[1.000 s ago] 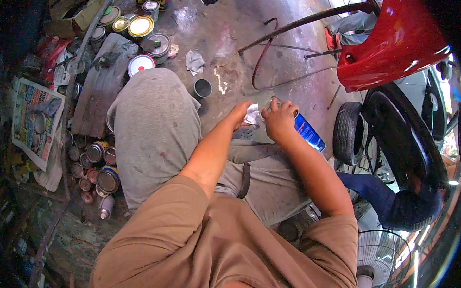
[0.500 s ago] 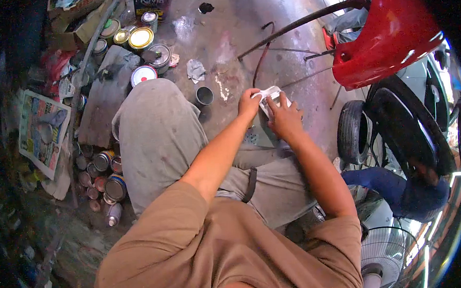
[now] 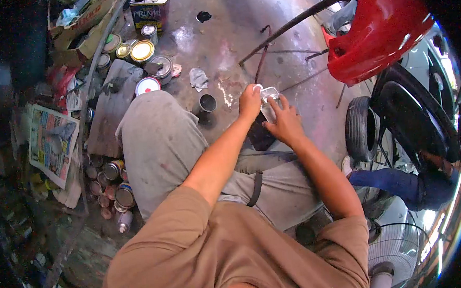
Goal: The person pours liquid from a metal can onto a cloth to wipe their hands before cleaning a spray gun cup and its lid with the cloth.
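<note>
My left hand (image 3: 250, 103) is closed round the left edge of a small whitish piece with a pale, shiny rim (image 3: 269, 93); its exact kind I cannot make out. A bit of white shows at the left fingertips. My right hand (image 3: 285, 121) lies against the right side of the same piece, fingers stretched and apart, thumb pointing left. Below the hands, in front of my lap, a dark flat piece (image 3: 261, 134) shows partly. A dark cup (image 3: 207, 103) stands on the floor to the left of my hands.
Paint cans (image 3: 142, 51), a PRIME tin (image 3: 150, 13) and a newspaper (image 3: 53, 145) lie to the left. A red painted panel (image 3: 378, 32) rests on a metal stand (image 3: 297, 23) at upper right. Nearby are a tyre (image 3: 359, 129), a fan (image 3: 395, 255) and another person's leg (image 3: 386, 184).
The whitish piece has turned in my hands, and its shiny rim now shows. My right fingers have shifted slightly left and down on it. The view has moved a little.
</note>
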Demonstrator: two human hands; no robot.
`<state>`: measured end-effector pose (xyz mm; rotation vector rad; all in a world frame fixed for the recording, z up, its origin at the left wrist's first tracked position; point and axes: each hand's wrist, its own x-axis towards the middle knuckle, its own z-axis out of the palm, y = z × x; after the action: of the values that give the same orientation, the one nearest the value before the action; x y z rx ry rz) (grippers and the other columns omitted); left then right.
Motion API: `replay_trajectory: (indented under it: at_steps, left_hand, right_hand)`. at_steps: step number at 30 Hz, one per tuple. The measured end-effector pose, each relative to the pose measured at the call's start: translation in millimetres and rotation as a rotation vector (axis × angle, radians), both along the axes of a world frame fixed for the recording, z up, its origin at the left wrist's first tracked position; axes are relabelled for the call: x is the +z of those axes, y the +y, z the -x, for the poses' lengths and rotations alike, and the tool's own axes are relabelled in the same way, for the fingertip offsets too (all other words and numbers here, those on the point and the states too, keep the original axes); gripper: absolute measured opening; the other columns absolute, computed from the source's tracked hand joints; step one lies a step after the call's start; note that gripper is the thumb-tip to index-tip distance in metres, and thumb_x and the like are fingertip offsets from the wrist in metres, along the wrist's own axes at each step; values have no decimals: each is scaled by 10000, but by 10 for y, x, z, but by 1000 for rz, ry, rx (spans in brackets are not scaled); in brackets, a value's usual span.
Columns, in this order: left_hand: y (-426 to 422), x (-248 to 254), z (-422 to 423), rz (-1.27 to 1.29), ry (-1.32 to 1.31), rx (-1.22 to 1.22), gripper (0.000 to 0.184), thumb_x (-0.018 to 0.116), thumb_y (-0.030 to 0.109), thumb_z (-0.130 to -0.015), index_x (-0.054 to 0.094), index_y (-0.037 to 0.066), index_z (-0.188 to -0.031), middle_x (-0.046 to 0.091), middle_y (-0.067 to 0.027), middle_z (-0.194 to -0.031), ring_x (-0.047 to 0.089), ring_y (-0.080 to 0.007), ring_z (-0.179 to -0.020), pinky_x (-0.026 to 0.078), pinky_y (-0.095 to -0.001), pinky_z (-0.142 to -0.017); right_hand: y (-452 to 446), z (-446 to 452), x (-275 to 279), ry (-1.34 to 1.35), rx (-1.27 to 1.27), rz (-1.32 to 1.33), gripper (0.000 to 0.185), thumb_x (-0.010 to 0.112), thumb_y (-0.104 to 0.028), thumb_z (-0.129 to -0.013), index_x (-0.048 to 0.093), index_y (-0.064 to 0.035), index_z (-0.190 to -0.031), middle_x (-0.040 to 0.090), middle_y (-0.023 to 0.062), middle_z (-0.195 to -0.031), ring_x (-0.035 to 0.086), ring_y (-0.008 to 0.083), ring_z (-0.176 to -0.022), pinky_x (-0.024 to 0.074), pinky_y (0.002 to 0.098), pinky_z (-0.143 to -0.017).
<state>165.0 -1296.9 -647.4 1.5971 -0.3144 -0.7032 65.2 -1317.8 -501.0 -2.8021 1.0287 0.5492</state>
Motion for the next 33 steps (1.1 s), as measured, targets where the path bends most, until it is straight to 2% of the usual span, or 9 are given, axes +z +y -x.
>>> replay_trajectory:
  at_steps: [6,11,16,20,25,26,30,31,33]
  left_hand:
    - [-61,-181,-101,28,7,85,274,532,247,-972,640,28,-1096,688,-210,-1027,668,-364,-936,508,-434,-825]
    - [-144,-793,-523,479,734,577,272,516,273,-998,628,31,-1051,695,-112,-1001,667,-227,-835,527,-365,-734]
    - [69,-737,-918,748,1194,466,304,493,303,-999,623,84,-1164,690,-79,-1115,678,-256,-991,529,-383,-823]
    - [212,-218,-1114,703,1148,438,438,430,444,-1009,570,146,-1299,644,-38,-1265,596,-245,-1173,334,-487,-1068]
    - [353,-35,-1059,660,1023,257,646,333,622,-984,523,119,-1343,628,-51,-1260,579,-248,-1155,365,-470,-1026]
    - [360,-21,-1043,683,1018,212,665,335,637,-977,514,117,-1351,624,-52,-1266,575,-251,-1161,363,-468,-1025]
    - [379,481,-788,583,984,40,716,324,676,-963,501,96,-1345,590,-76,-1297,551,-275,-1194,362,-470,-1055]
    - [414,699,-664,510,985,14,722,321,674,-965,493,85,-1345,574,-83,-1315,542,-282,-1205,366,-455,-1066]
    - [330,617,-458,554,838,-59,776,319,707,-950,457,83,-1390,537,-90,-1366,507,-282,-1249,358,-448,-1083]
  right_hand:
    - [-56,-24,-102,1,47,25,858,789,-356,-747,382,-251,-1495,309,191,-1542,469,481,-1252,434,624,-972]
    - [-272,-330,-302,-123,-57,-1,858,787,-392,-746,387,-243,-1491,315,177,-1543,470,460,-1267,434,604,-979]
    - [-485,-691,-733,-266,-142,65,895,796,-394,-734,360,-249,-1502,306,166,-1544,442,445,-1292,429,583,-994]
    - [-458,-915,-1158,-318,-231,93,900,795,-387,-737,350,-256,-1507,279,149,-1558,411,424,-1323,394,625,-1002]
    - [-568,-872,-1108,-307,-205,58,803,776,-398,-756,430,-241,-1464,295,161,-1555,367,418,-1364,357,674,-1008]
    - [-490,-856,-1066,-310,-206,130,712,723,-415,-807,483,-159,-1426,345,179,-1531,362,398,-1376,347,635,-1045]
    - [-283,-966,-1197,-926,-205,-244,591,548,-388,-935,516,19,-1363,418,323,-1437,375,452,-1358,309,496,-1123]
    - [-439,-1041,-1820,-951,29,-127,595,542,-376,-944,500,43,-1366,408,339,-1434,379,474,-1343,320,467,-1120]
    - [-145,-1010,-1070,-1103,-289,-336,568,524,-347,-957,498,42,-1369,407,337,-1437,377,481,-1343,318,456,-1125]
